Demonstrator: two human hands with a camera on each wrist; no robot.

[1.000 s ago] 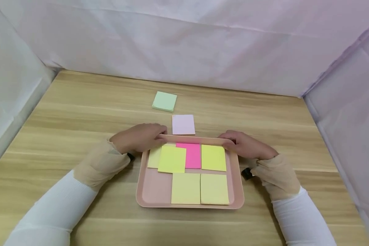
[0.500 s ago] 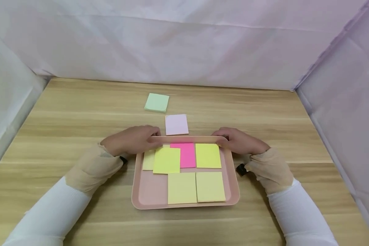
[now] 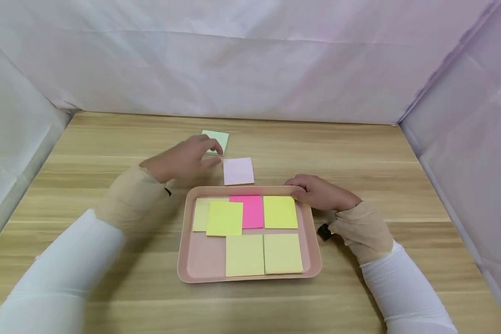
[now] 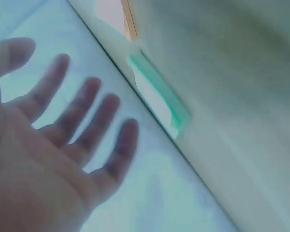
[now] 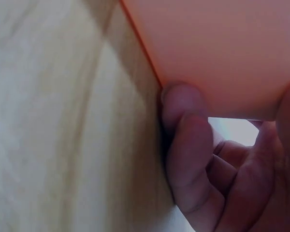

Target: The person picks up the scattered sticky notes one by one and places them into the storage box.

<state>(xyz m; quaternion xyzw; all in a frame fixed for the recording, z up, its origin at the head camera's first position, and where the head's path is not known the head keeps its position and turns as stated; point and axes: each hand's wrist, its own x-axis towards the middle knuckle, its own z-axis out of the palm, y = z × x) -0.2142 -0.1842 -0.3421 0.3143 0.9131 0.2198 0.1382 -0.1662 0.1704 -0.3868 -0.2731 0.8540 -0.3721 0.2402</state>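
My left hand [image 3: 185, 157] is off the tray, its fingers spread and overlapping the green sticky note pad [image 3: 218, 141] in the head view. In the left wrist view that green pad [image 4: 157, 94] lies beyond the separated fingertips, and the palm holds nothing. A pale lilac sticky note pad [image 3: 239, 171] sits between that hand and the tray. My right hand [image 3: 323, 192] grips the far right corner of the pink tray [image 3: 204, 260], thumb inside the rim. Seen from the right wrist, curled fingers [image 5: 188, 150] press against the tray's outer wall [image 5: 232, 58].
Inside the tray lie several pads: a bright yellow one [image 3: 224, 218] overlapping a magenta one [image 3: 252, 212], another yellow one [image 3: 280, 212], and pale yellow ones [image 3: 245, 255]. White cloth walls [image 3: 242, 69] enclose the wooden table [image 3: 338, 153] at the back and sides.
My left hand has let go of the tray's far left corner and moved forward to the green pad. The right hand keeps its grip on the tray. The head view has shifted slightly.
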